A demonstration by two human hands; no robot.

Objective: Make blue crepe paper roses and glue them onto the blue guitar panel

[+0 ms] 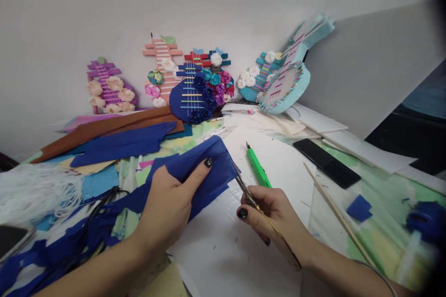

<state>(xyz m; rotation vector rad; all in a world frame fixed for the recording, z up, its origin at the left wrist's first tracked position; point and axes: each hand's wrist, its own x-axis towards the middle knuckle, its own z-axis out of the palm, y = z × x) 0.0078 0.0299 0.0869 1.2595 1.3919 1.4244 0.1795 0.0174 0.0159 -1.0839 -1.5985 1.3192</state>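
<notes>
My left hand [172, 199] grips a folded piece of dark blue crepe paper [212, 160], its thumb pressed on top. My right hand [272, 218] is closed on a pair of scissors [250, 198] with golden handles. The scissor blades lie against the right edge of the blue paper; whether they cut into it I cannot tell. Under both hands lies a white sheet [223, 246]. Just beyond my right hand rests a green utility knife [257, 167], blade pointing away. Left of my left hand are tangled blue paper strips [87, 229].
Decorated paper guitars, one blue [183, 97] and one light turquoise [289, 83], lean at the back. On the right lie a black phone [327, 161], a thin wooden stick [336, 211] and a blue flower [427, 220]. White string [38, 192] is heaped at left.
</notes>
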